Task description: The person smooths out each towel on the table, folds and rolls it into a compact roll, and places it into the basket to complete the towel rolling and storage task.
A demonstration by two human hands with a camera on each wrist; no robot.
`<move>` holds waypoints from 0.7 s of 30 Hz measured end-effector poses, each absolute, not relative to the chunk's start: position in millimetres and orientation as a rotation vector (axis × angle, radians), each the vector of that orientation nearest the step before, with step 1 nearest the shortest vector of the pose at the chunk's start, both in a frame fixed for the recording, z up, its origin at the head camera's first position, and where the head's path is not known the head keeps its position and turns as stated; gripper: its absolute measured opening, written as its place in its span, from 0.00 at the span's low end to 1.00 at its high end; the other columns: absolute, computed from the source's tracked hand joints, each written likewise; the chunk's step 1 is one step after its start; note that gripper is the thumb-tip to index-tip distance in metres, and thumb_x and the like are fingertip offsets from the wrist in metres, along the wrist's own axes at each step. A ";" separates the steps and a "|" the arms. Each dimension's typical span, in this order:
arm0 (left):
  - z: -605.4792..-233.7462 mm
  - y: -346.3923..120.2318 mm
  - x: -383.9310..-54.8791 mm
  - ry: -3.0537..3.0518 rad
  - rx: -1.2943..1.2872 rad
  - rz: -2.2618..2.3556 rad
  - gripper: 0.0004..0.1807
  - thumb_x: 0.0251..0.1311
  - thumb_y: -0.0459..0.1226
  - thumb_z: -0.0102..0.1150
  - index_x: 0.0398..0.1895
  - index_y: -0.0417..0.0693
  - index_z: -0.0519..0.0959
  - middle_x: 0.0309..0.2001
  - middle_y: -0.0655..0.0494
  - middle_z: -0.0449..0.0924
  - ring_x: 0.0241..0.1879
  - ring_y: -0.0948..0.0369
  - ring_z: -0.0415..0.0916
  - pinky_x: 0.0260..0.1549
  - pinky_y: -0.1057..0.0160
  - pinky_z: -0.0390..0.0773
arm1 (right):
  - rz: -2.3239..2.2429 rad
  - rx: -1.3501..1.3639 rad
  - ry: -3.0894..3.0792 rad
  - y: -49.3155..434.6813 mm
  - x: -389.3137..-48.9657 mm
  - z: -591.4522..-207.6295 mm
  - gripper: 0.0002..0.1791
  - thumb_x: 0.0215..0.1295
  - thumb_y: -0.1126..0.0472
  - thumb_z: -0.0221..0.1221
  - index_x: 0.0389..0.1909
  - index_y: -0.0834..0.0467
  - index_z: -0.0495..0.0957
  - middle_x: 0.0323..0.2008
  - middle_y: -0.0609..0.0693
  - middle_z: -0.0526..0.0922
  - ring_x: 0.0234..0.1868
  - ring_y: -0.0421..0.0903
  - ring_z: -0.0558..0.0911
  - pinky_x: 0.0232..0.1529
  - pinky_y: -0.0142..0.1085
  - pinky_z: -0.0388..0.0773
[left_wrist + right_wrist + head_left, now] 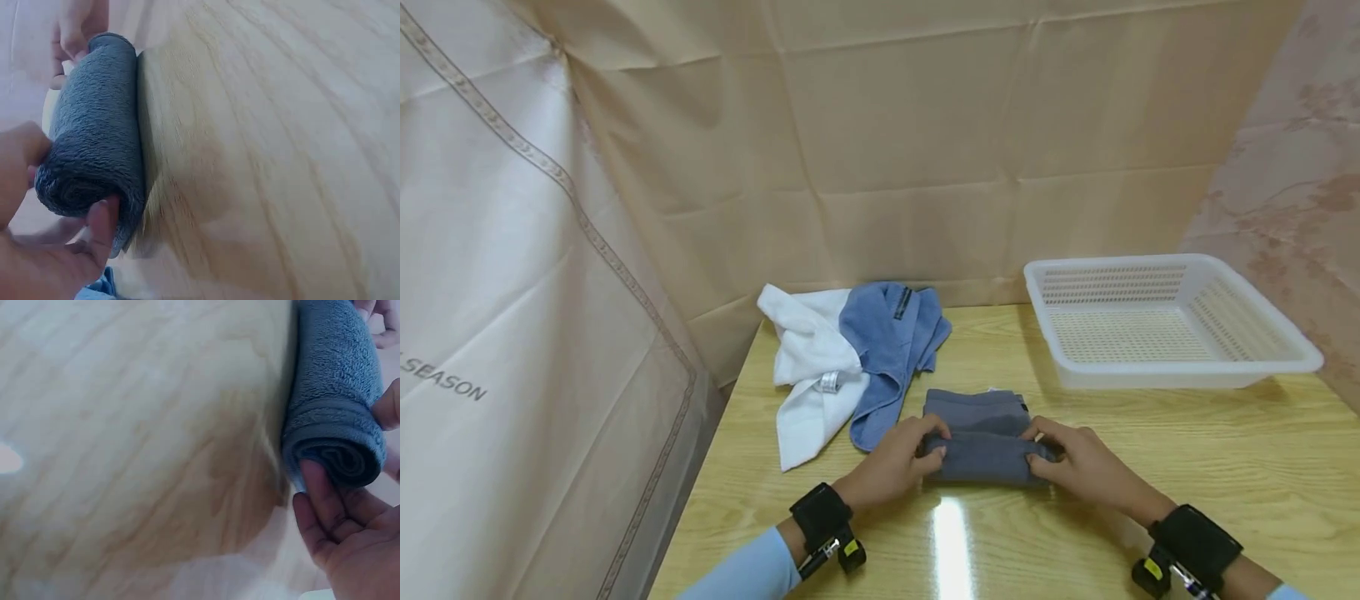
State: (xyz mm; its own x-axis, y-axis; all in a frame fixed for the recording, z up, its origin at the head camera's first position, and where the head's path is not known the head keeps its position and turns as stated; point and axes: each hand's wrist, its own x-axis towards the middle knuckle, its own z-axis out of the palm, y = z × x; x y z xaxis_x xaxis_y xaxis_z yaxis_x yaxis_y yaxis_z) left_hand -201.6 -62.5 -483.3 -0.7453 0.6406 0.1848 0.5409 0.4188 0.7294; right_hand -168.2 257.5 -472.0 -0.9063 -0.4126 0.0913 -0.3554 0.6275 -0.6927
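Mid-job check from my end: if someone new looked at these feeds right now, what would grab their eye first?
Probably the partly rolled dark grey towel low in the head view's middle, with the left hand and right hand holding its two ends. Next, the crumpled white cloth and blue cloth beyond it to the left, and the white plastic basket at the right.

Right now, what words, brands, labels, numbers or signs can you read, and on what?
"SEASON" on the white sheet; the mark before it is cut off.
Tag on the white cloth: too small to read.
Dark label on the blue cloth: too blurred to read.
Yellow patches on the wrist devices: too small to read.
Gray towel: no readable text.
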 end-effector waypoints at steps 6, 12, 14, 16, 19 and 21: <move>-485.1 -65.8 -199.1 2.745 1.325 0.991 0.21 0.72 0.49 0.62 0.60 0.47 0.80 0.57 0.53 0.72 0.49 0.63 0.74 0.50 0.67 0.77 | -1.053 -0.609 2.866 251.0 -170.7 -468.4 0.08 0.65 0.61 0.65 0.43 0.51 0.82 0.41 0.45 0.83 0.32 0.36 0.72 0.31 0.32 0.71; -481.9 -66.1 -197.4 2.881 1.464 0.719 0.30 0.60 0.48 0.75 0.62 0.45 0.80 0.58 0.55 0.76 0.54 0.60 0.73 0.57 0.64 0.73 | -0.644 -0.960 3.252 238.4 -159.6 -468.1 0.09 0.68 0.57 0.64 0.45 0.55 0.82 0.44 0.50 0.75 0.40 0.48 0.73 0.39 0.48 0.71; -481.6 -65.8 -197.2 2.893 1.456 0.706 0.28 0.59 0.47 0.76 0.60 0.46 0.81 0.57 0.55 0.78 0.54 0.60 0.74 0.57 0.65 0.74 | -0.514 -1.164 3.337 236.7 -155.1 -470.6 0.13 0.75 0.53 0.56 0.48 0.57 0.82 0.45 0.53 0.76 0.43 0.53 0.75 0.40 0.54 0.71; -481.8 -65.6 -197.3 2.902 1.447 0.696 0.28 0.60 0.48 0.75 0.60 0.46 0.81 0.57 0.55 0.79 0.55 0.60 0.75 0.57 0.65 0.75 | -0.441 -1.339 3.348 237.8 -152.2 -473.9 0.17 0.75 0.50 0.57 0.50 0.60 0.82 0.46 0.53 0.78 0.45 0.53 0.76 0.44 0.54 0.73; -481.0 -65.4 -197.0 2.900 1.407 0.704 0.27 0.62 0.48 0.73 0.60 0.46 0.81 0.57 0.55 0.80 0.54 0.61 0.76 0.55 0.66 0.76 | -0.365 -1.425 3.294 242.9 -150.5 -477.8 0.23 0.65 0.54 0.69 0.55 0.64 0.82 0.50 0.55 0.79 0.51 0.55 0.77 0.51 0.53 0.74; -480.7 -64.8 -196.8 2.905 1.377 0.702 0.27 0.64 0.49 0.71 0.61 0.46 0.80 0.57 0.55 0.80 0.53 0.61 0.76 0.53 0.66 0.76 | -0.341 -1.425 3.262 246.5 -150.9 -478.9 0.33 0.51 0.59 0.78 0.58 0.66 0.80 0.52 0.56 0.79 0.54 0.55 0.77 0.54 0.51 0.74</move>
State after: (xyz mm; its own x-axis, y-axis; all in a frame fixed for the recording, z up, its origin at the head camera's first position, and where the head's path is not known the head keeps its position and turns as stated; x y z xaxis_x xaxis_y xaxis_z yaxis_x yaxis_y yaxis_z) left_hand -196.8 -64.8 -480.7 -0.6404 0.7032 0.3088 0.7666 0.5610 0.3125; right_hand -150.9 246.5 -478.9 -0.6045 -0.6532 0.4560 -0.7333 0.6799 0.0019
